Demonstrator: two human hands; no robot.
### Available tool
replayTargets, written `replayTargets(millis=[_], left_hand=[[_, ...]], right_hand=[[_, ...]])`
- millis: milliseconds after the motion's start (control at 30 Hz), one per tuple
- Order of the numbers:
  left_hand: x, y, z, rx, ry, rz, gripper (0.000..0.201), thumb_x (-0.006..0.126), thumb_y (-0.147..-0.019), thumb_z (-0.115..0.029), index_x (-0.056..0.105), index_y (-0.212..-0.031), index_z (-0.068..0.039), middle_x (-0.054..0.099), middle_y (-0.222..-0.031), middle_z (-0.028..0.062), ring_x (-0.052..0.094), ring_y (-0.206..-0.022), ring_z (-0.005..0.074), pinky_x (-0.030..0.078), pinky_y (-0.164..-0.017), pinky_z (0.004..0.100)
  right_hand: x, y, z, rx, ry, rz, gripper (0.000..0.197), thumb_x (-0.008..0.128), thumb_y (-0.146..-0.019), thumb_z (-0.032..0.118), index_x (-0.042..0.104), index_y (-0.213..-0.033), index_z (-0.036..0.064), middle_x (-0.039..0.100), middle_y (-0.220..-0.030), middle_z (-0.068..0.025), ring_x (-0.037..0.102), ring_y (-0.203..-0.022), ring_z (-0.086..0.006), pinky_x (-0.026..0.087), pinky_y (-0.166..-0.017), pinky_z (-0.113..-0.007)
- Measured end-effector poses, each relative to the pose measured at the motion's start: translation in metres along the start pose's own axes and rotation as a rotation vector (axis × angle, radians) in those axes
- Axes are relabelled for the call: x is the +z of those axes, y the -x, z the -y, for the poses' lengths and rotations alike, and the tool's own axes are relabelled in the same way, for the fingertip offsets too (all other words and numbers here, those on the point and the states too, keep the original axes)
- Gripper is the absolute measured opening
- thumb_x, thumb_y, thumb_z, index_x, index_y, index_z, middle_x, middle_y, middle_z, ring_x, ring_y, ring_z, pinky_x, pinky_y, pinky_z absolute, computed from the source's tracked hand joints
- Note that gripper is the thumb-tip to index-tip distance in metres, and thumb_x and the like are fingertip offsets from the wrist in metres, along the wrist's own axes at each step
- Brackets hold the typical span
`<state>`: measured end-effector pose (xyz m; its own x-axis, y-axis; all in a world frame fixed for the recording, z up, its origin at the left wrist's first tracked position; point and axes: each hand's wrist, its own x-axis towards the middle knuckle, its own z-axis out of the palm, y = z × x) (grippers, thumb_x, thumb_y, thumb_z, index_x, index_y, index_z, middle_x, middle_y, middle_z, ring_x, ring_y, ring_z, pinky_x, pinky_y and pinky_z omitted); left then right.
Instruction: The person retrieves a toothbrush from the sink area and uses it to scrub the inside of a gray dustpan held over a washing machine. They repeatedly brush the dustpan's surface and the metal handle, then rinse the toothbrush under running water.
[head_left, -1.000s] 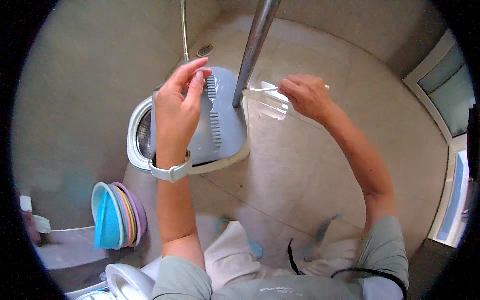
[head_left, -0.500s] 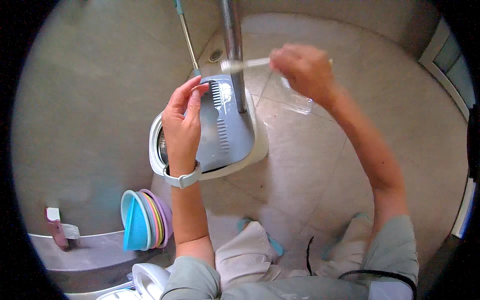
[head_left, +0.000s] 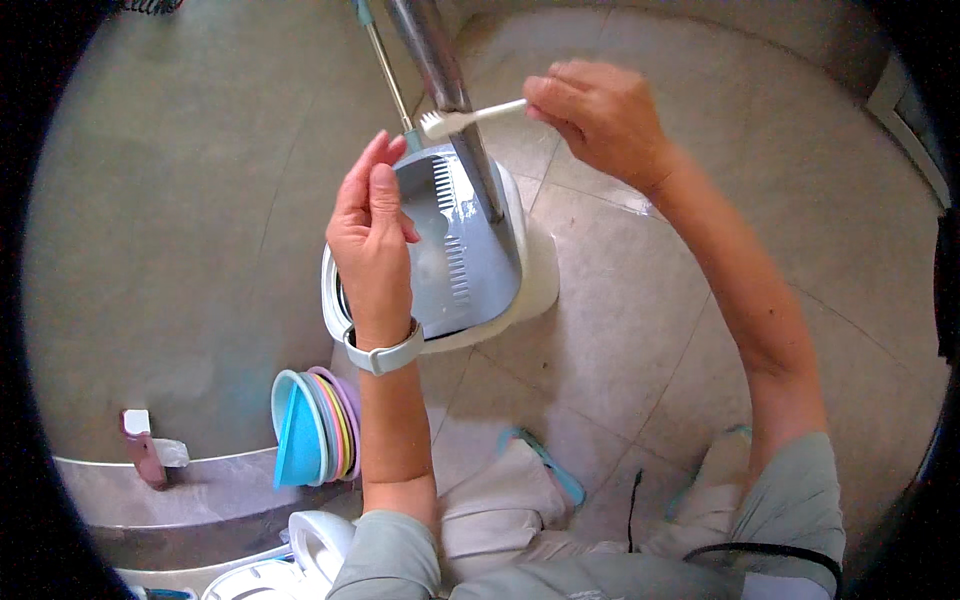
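My right hand (head_left: 600, 120) is closed around the thin handle of a small white brush (head_left: 450, 122), its bristled head pointing left. That head is in front of the metal pole of a grey dustpan (head_left: 435, 265). The dustpan, with two rows of comb teeth, looks wet and lies across a white bucket (head_left: 535, 290). Over the dustpan's left side is my left hand (head_left: 375, 220), fingers loosely bent and thumb up, with nothing visible in it. Whether its fingers touch the dustpan I cannot tell. A pale watch band (head_left: 385, 353) circles the left wrist.
Nested coloured basins (head_left: 300, 430) lean on the left, by a low ledge (head_left: 220, 485) carrying a pink bottle-like object (head_left: 148, 460). A thin metal pole (head_left: 388, 75) stands behind the bucket. White ceramic-looking fixtures (head_left: 325, 545) are at lower left. Tiled floor (head_left: 620, 330) lies around.
My right hand has shifted slightly up and left with the brush, now less blurred. My left hand's fingers have spread a little. The whole view has shifted slightly.
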<state>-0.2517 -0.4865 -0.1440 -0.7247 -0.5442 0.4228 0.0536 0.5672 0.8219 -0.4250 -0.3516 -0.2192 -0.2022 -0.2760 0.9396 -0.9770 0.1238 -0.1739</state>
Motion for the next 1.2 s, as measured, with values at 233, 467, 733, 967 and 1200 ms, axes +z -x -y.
replayTargets(millis=[233, 467, 733, 967, 1200], left_hand=[[0.01, -0.007, -0.011, -0.001, -0.064, -0.025, 0.034, 0.05, -0.096, -0.027, 0.057, -0.12, -0.003, 0.063, -0.115, 0.0096, 0.042, -0.054, 0.002, 0.037, -0.049, 0.0161], [0.018, -0.011, -0.015, -0.055, 0.068, 0.028, 0.035, 0.057, -0.092, -0.015, 0.055, -0.124, -0.002, 0.064, -0.113, 0.0097, 0.048, -0.061, 0.0029, 0.041, -0.051, 0.0185], [0.016, -0.012, -0.014, -0.089, 0.092, 0.026, 0.031, 0.062, -0.089, -0.011, 0.059, -0.118, -0.002, 0.066, -0.105, 0.0063, 0.051, -0.068, 0.0034, 0.041, -0.052, 0.0173], [0.023, -0.008, -0.004, -0.117, 0.043, 0.067, 0.028, 0.058, -0.091, -0.011, 0.058, -0.118, -0.003, 0.065, -0.11, 0.0103, 0.046, -0.059, 0.0026, 0.038, -0.048, 0.0175], [0.016, -0.014, -0.004, -0.189, -0.063, 0.052, 0.024, 0.058, -0.091, -0.011, 0.06, -0.114, -0.004, 0.065, -0.111, 0.0102, 0.043, -0.055, 0.0004, 0.033, -0.044, 0.0162]], right_hand=[[0.04, 0.065, -0.012, -0.028, -0.129, 0.363, 0.006, 0.058, -0.082, 0.022, 0.058, -0.087, 0.018, 0.054, -0.07, -0.0033, 0.059, -0.068, -0.0247, 0.046, -0.055, -0.038], [0.047, 0.07, 0.0, 0.165, -0.339, 0.365, 0.008, 0.062, -0.081, 0.015, 0.054, -0.083, 0.0107, 0.053, -0.071, -0.009, 0.055, -0.066, -0.0284, 0.043, -0.056, -0.039], [0.05, 0.097, 0.076, 1.52, -1.123, 0.046, 0.034, 0.035, -0.099, 0.04, 0.046, -0.086, 0.0118, 0.039, -0.065, 0.0046, 0.035, -0.054, -0.0054, 0.03, -0.048, -0.019], [0.037, 0.065, 0.139, 2.017, -2.002, 0.026, 0.028, 0.035, -0.099, 0.041, 0.04, -0.09, 0.0151, 0.034, -0.065, 0.0027, 0.027, -0.05, -0.0066, 0.025, -0.044, -0.021], [0.0, 0.002, 0.154, 1.567, -2.223, -0.05, 0.031, 0.034, -0.098, 0.045, 0.038, -0.089, 0.0164, 0.033, -0.064, 0.0025, 0.027, -0.05, -0.0059, 0.025, -0.044, -0.021]])
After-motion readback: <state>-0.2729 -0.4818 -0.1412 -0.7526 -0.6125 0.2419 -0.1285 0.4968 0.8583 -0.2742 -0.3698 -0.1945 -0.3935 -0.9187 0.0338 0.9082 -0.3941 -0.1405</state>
